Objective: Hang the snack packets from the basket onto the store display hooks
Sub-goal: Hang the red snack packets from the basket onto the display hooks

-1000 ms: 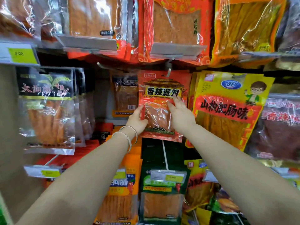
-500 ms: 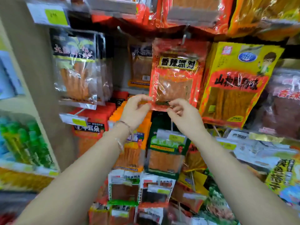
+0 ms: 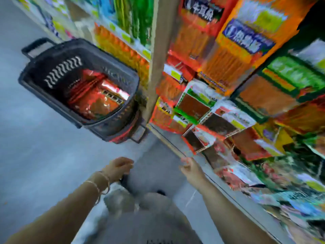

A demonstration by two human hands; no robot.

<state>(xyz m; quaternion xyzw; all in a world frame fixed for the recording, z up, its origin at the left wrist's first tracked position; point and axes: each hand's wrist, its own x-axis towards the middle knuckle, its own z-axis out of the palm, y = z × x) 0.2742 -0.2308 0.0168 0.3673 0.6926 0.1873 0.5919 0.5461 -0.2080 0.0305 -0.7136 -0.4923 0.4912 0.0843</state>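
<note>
The view is blurred and tilted down toward the floor. A black plastic basket (image 3: 52, 101) stands on the floor beside the shelf upright, with red snack packets (image 3: 98, 95) piled inside. My left hand (image 3: 119, 168) hangs low in front of me with loosely curled fingers and holds nothing. My right hand (image 3: 190, 169) is also low, fingers loosely curled and empty, near the bottom edge of the display. Both hands are well below and to the right of the basket.
Hanging snack packets (image 3: 246, 43) in orange, green and red fill the display on the right. A beige shelf upright (image 3: 163, 50) separates it from shelves of green and orange goods (image 3: 133, 18). Grey floor (image 3: 35, 155) spreads to the left; my legs show below.
Both hands have let go of the red packet on the hook and dropped down. The view has swung from the display down and left to the basket on the floor.
</note>
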